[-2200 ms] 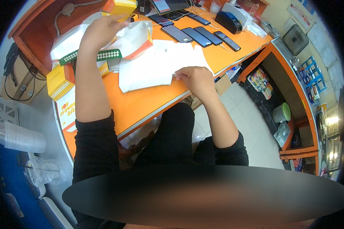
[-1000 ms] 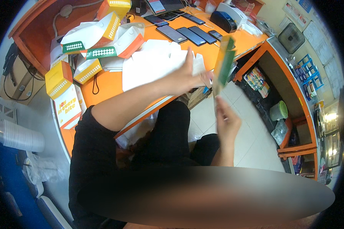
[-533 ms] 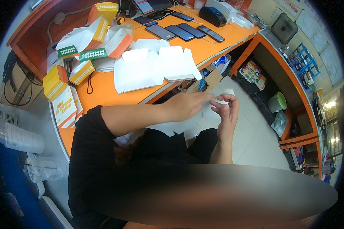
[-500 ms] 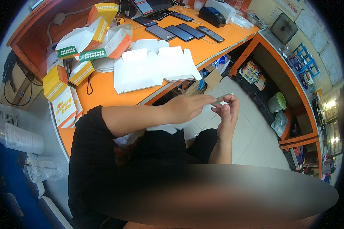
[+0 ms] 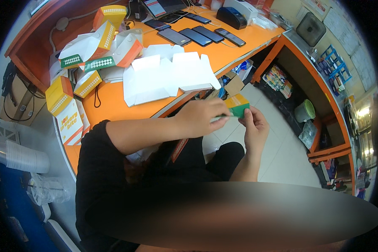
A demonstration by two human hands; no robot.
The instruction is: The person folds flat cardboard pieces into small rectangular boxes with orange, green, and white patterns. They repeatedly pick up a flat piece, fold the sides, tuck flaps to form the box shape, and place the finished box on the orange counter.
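Observation:
Over my lap I hold a partly folded cardboard box (image 5: 240, 110), its outside yellow and green. My right hand (image 5: 256, 126) is closed in a pinch, thumb and fingers on the box's green side panel. From the left, my left hand (image 5: 201, 117) reaches across with curled fingers gripping a pale edge of the same box. Most of the box below is hidden behind my left hand and forearm; a red-orange patterned strip (image 5: 179, 149) shows under that forearm. Flat white box blanks (image 5: 168, 77) lie stacked on the orange table (image 5: 109, 98) just beyond my hands.
Several folded boxes (image 5: 88, 46) in yellow, green and orange pile up at the table's left. Several phones (image 5: 196, 37) lie at the back, near a laptop (image 5: 164, 7). Stacked plastic cups (image 5: 21, 155) stand far left. Orange shelving (image 5: 336, 122) with a bucket (image 5: 304, 110) lines the right.
The box in my hands has turned, so its yellow and green faces now show. My left hand has drawn back slightly left; my right hand has shifted a little right and down.

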